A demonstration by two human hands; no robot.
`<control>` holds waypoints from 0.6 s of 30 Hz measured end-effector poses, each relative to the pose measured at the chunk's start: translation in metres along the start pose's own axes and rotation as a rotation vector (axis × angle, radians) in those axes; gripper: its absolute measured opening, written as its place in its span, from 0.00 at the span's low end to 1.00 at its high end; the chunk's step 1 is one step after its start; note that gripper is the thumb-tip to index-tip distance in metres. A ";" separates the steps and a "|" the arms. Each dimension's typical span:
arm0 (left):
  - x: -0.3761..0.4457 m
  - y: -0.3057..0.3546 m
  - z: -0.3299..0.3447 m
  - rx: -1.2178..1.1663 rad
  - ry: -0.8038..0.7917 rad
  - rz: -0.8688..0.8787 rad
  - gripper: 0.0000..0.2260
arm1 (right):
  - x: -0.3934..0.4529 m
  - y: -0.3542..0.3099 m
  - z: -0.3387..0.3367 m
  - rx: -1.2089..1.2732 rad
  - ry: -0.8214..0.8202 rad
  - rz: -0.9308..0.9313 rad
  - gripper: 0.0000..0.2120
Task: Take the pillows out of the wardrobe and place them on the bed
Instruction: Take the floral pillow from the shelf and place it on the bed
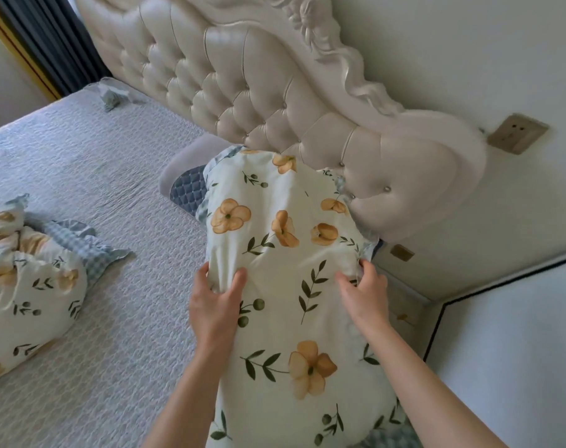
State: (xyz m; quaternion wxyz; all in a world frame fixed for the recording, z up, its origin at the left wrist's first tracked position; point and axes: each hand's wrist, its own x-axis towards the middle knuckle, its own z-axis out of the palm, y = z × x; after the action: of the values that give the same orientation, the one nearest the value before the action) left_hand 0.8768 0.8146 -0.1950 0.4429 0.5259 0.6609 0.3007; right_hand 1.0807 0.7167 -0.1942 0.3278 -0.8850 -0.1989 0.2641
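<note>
A cream pillow with orange flowers and green leaves [285,253] lies lengthwise in front of me, its far end against the headboard. My left hand [215,300] pinches the fabric on its left side. My right hand [364,294] grips its right edge. A second pillow of the same print [26,286] lies on the bed [97,176] at the far left, apart from both hands. The wardrobe is out of view.
The tufted cream headboard [275,92] runs along the wall. A dark blue quilted cushion [188,189] peeks out under the held pillow. A small crumpled cloth [112,95] lies near the bed's far corner. A white nightstand [508,334] stands at right, below a wall socket [516,133].
</note>
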 end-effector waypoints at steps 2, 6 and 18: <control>0.014 0.005 0.009 -0.005 0.024 -0.018 0.28 | 0.022 -0.011 0.003 -0.026 -0.028 -0.019 0.31; 0.038 0.014 0.028 -0.030 0.087 -0.076 0.25 | 0.066 -0.034 0.014 -0.090 -0.080 -0.071 0.32; 0.137 0.058 0.105 -0.117 0.374 -0.198 0.30 | 0.238 -0.127 0.054 -0.251 -0.269 -0.403 0.32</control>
State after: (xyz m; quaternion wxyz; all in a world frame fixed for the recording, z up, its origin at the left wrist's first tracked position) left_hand 0.9891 0.9545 -0.2268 0.3696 0.3669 0.7614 0.3861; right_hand 1.2120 0.9569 -0.2225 0.2322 -0.8183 -0.4437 0.2820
